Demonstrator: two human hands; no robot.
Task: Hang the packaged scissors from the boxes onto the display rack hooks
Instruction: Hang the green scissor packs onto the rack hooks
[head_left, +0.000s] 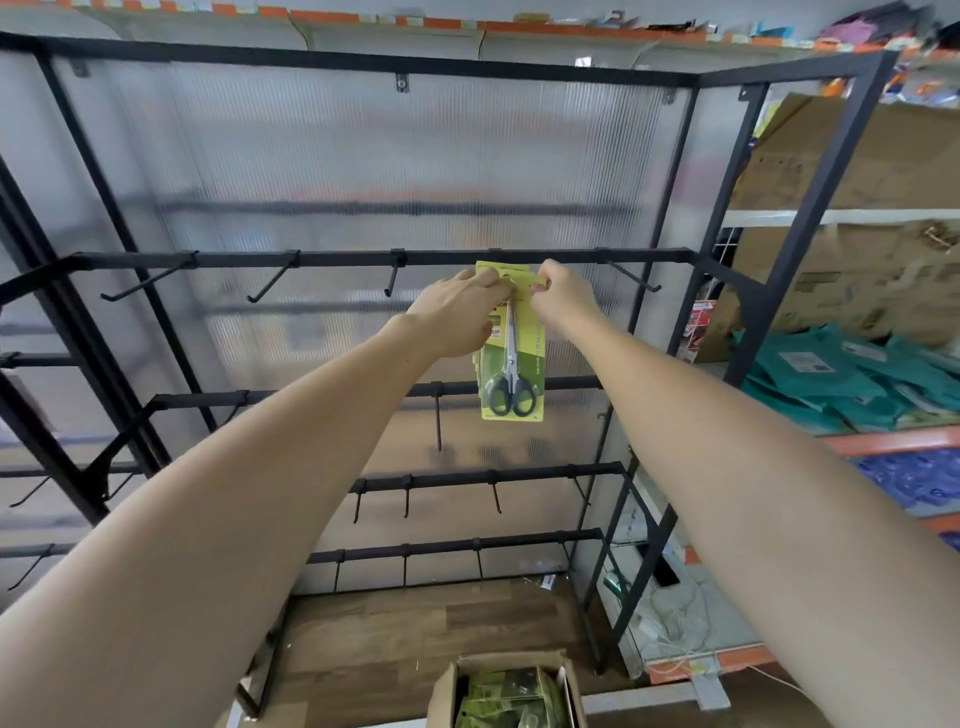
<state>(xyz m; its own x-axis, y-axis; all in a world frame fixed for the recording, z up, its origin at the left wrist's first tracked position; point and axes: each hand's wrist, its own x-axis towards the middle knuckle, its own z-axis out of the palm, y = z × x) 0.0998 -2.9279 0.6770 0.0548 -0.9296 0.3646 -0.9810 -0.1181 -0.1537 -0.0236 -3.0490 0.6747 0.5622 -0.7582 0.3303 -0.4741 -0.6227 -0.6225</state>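
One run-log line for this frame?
stage: hanging | left hand and right hand: hold top of scissors pack at rack bar | box: packs left

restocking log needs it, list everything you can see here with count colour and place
packaged scissors: a small stack, yellow-green cards, black handles, at the top rail's hook
display rack: one, black, centre, many bare hooks
cardboard box: one, brown, floor below, more green packs inside
green bags: a pile, teal, right shelf
large cartons: brown, upper right shelves
left hand: holds the pack's top left
right hand: pinches the pack's top right
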